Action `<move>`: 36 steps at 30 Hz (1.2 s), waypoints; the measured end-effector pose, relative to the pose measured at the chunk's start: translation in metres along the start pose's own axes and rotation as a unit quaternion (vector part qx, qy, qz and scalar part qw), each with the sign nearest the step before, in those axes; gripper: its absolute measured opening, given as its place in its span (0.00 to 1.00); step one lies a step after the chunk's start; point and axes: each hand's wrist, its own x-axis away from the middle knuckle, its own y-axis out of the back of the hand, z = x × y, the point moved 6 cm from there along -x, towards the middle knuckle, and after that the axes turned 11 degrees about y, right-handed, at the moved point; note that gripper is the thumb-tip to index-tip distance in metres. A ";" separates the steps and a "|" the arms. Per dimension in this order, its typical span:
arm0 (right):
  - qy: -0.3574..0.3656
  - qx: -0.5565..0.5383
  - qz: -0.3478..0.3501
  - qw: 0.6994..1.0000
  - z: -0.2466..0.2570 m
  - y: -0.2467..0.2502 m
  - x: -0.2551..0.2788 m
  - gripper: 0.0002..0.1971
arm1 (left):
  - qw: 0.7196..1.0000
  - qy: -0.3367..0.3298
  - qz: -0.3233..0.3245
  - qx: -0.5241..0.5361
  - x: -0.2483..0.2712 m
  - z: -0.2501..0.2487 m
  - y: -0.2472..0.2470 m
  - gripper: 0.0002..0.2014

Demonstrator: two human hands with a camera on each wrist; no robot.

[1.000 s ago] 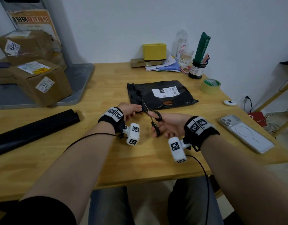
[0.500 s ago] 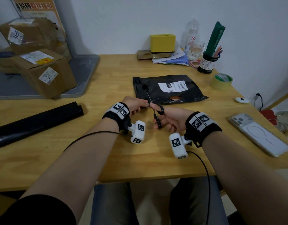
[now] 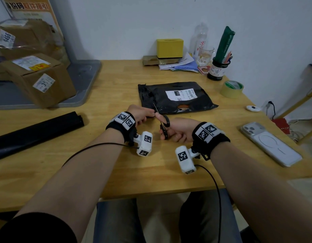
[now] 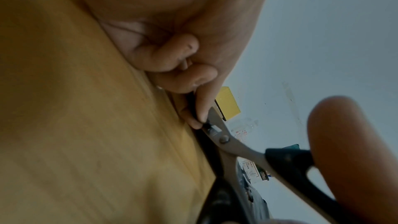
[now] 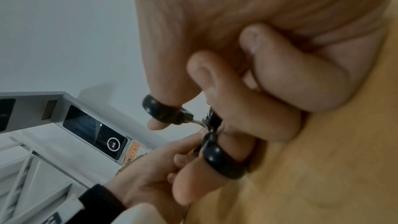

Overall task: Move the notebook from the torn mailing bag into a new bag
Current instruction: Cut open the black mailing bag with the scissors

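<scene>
The black torn mailing bag (image 3: 169,100) lies flat mid-table with a white label, and a tear in its near side shows the brown notebook (image 3: 183,107). My left hand (image 3: 141,114) pinches the bag's near left edge; in the left wrist view its fingers (image 4: 199,118) grip the black film. My right hand (image 3: 178,130) holds black-handled scissors (image 3: 165,123), thumb and fingers through the loops (image 5: 221,159). The blades (image 4: 228,140) stand open at that edge, right beside the left fingers. A black roll of new bags (image 3: 35,132) lies at the left.
Cardboard boxes (image 3: 37,79) stand on a grey tray at the back left. On the right lie a phone (image 3: 271,144), a tape roll (image 3: 231,89) and a small white disc (image 3: 253,108). A yellow box (image 3: 169,48), papers, a glass and a pen jar (image 3: 216,71) line the back wall.
Both hands keep their grips, with the scissors still at the bag's near left edge. The head view has shifted a little, so everything sits slightly differently in the picture.
</scene>
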 end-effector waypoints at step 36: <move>-0.024 -0.061 -0.018 0.998 0.005 0.003 -0.014 0.34 | 1.000 -0.010 -0.013 -0.010 0.005 0.003 0.007 0.12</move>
